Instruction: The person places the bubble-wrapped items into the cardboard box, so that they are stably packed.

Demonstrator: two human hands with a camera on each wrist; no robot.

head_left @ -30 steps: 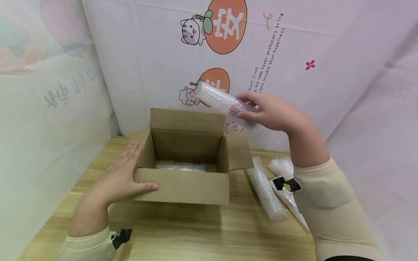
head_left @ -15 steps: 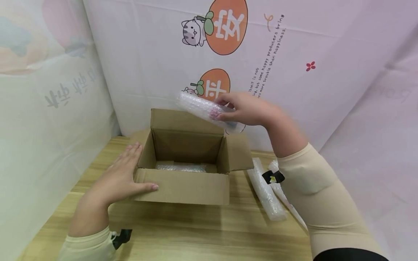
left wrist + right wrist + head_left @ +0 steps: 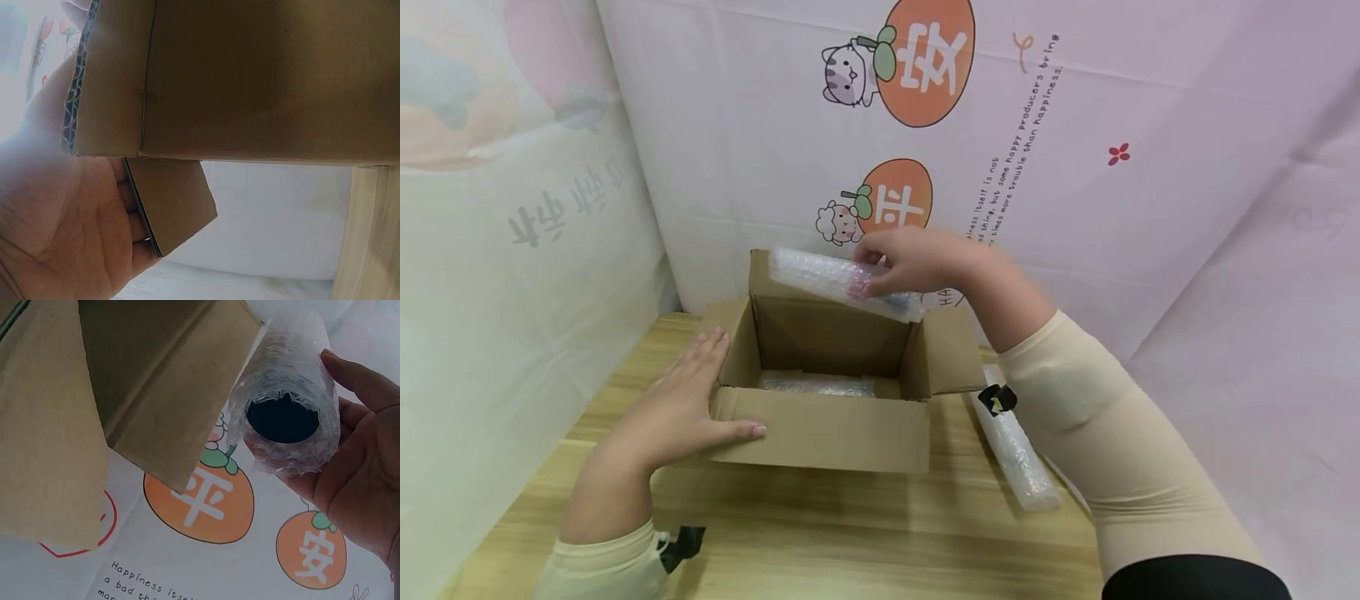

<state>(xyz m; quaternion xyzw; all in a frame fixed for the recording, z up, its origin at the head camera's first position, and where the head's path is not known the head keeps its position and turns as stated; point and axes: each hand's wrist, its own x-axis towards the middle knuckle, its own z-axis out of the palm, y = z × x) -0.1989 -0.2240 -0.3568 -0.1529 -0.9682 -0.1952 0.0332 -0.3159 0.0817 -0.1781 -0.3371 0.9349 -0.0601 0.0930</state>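
Observation:
My right hand [image 3: 910,260] grips a bubble-wrapped cylinder [image 3: 812,275] between thumb and fingers, above the back of an open cardboard box [image 3: 827,333]. It is tilted, its left end higher, with a pinkish patch near the fingertips. In the right wrist view, a dark round end shows inside the clear bubble wrap [image 3: 284,459]. My left hand [image 3: 673,408] rests at the box's front left corner, thumb on the front flap [image 3: 842,442], straight fingers along the left flap [image 3: 172,200]. Another bubble-wrapped item [image 3: 820,384] lies on the box floor, partly hidden by the front wall.
To the right of the box, a further bubble-wrapped roll [image 3: 1018,458] lies on the wooden table [image 3: 820,533], partly under my right forearm. The right flap [image 3: 953,354] is folded outward. White printed sheets [image 3: 737,125] stand behind and on both sides.
My right hand has carried the bubble-wrapped cylinder left and down, from right of the box to over its back flap. My left hand has stayed on the box corner.

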